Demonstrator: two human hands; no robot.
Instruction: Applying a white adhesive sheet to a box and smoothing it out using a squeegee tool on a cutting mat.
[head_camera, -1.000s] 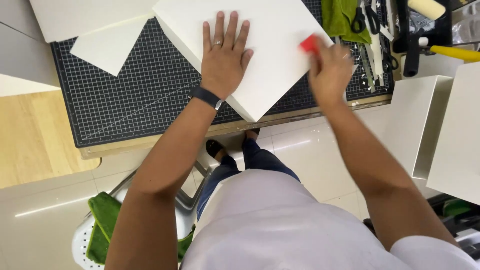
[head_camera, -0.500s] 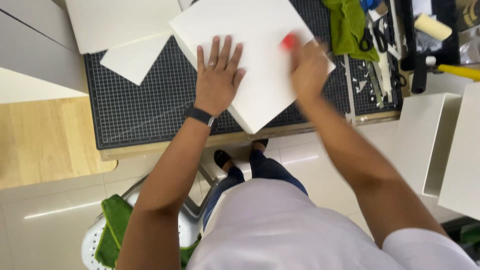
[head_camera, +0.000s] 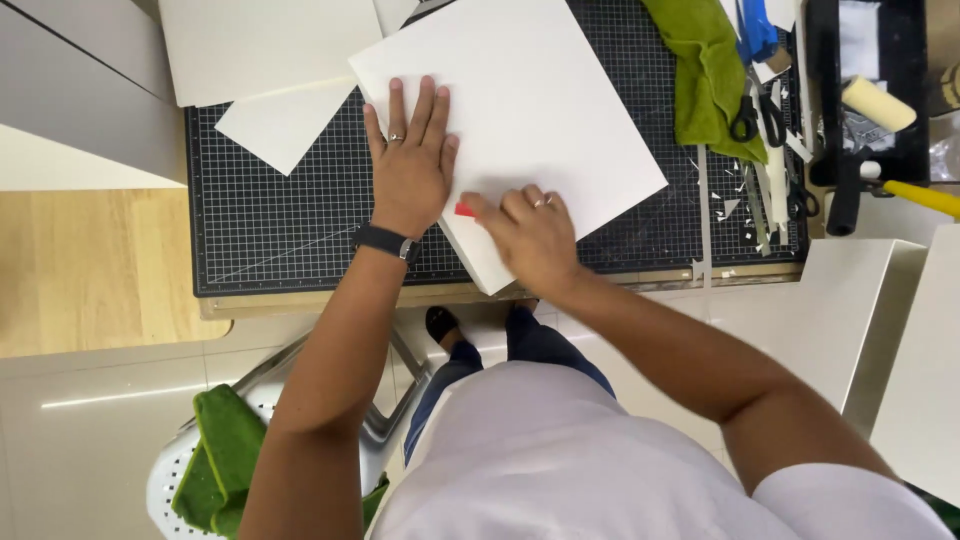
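Observation:
A large white board (head_camera: 540, 110) lies tilted on a black gridded cutting mat (head_camera: 270, 220). My left hand (head_camera: 408, 160) rests flat on the board's left part, fingers spread, a black band on the wrist. My right hand (head_camera: 525, 235) is closed around a small red tool (head_camera: 464, 210) and presses it on the board near its lower left edge, just right of my left hand. Only the tool's red tip shows past my fingers.
More white sheets (head_camera: 265, 45) lie at the mat's upper left. A green cloth (head_camera: 705, 70), scissors (head_camera: 750, 115), and a paint roller in a black tray (head_camera: 870, 95) sit at right. White panels (head_camera: 880, 330) stand lower right. A white stool with green cloth (head_camera: 215, 460) is below.
My right hand has swept the red tool from the board's upper right edge down and left to near my left hand. My left hand stayed pressed on the board.

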